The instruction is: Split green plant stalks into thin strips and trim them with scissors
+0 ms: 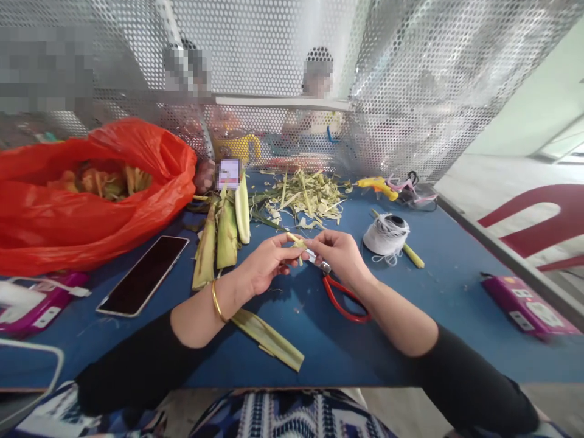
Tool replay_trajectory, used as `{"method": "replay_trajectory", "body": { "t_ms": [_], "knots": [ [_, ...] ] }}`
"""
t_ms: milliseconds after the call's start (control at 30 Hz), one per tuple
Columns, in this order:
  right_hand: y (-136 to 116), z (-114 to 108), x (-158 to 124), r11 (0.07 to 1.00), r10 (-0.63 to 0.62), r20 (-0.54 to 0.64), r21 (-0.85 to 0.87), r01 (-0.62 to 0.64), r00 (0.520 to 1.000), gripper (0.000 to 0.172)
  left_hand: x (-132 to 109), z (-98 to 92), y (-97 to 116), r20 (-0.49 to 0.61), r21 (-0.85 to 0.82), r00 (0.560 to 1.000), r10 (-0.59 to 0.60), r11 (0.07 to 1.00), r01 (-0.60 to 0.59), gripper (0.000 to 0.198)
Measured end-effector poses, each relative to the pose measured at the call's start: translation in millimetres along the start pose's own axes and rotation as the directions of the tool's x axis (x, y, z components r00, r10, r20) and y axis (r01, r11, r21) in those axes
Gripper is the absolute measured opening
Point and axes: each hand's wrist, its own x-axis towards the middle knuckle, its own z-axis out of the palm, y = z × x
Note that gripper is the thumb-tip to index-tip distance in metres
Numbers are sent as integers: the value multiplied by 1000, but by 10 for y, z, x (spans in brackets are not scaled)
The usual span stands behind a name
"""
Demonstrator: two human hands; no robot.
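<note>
Pale strip [298, 242], perhaps husk, half-hidden in left hand [268, 261]

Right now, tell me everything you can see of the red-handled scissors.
The red-handled scissors are in the right hand, which hides part of them. A red, plastic-looking handle loop shows below that hand, above the blue tabletop; silvery, metal-looking blades run from it toward the left hand. They point aslant, away from the person and leftward, ending close to a pale greenish strip in the left fingers. Whether the blades are open, or touch the strip, I cannot tell.
</note>
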Motion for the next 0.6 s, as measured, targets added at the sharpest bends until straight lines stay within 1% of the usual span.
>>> {"method": "replay_trajectory", "body": {
  "t_ms": [100, 200, 267, 300, 400, 500, 600],
  "knots": [
    [-3, 8, -6, 996, 77, 22, 43, -78, 997, 43, 19, -9, -18, 5, 29, 1000, -9, 1000, 9, 26],
    [-25, 11, -7, 976, 197, 75, 74, -203, 978, 42, 33, -21, -25, 12, 41, 1000, -19, 999, 19, 25],
    [-31, 15, -8, 966, 228, 100, 98, -238, 968, 40, 39, -30, -29, 20, 43, 999, -26, 999, 25, 25],
    [-28, 19, -9, 967, 217, 103, 111, -228, 971, 39, 42, -34, -32, 27, 46, 999, -30, 999, 29, 26],
    [0, 35, -13, 982, 122, 89, 135, -133, 989, 31, 49, -43, -52, 43, 63, 998, -42, 997, 40, 29],
    [35, 50, -12, 987, 46, 105, 149, -62, 993, 22, 52, -38, -76, 20, 101, 998, -52, 994, 50, 35],
    [56, 51, -7, 988, -17, 76, 154, 5, 997, 21, 47, -25, -76, 10, 123, 998, -54, 991, 53, 38]
  ]
}}
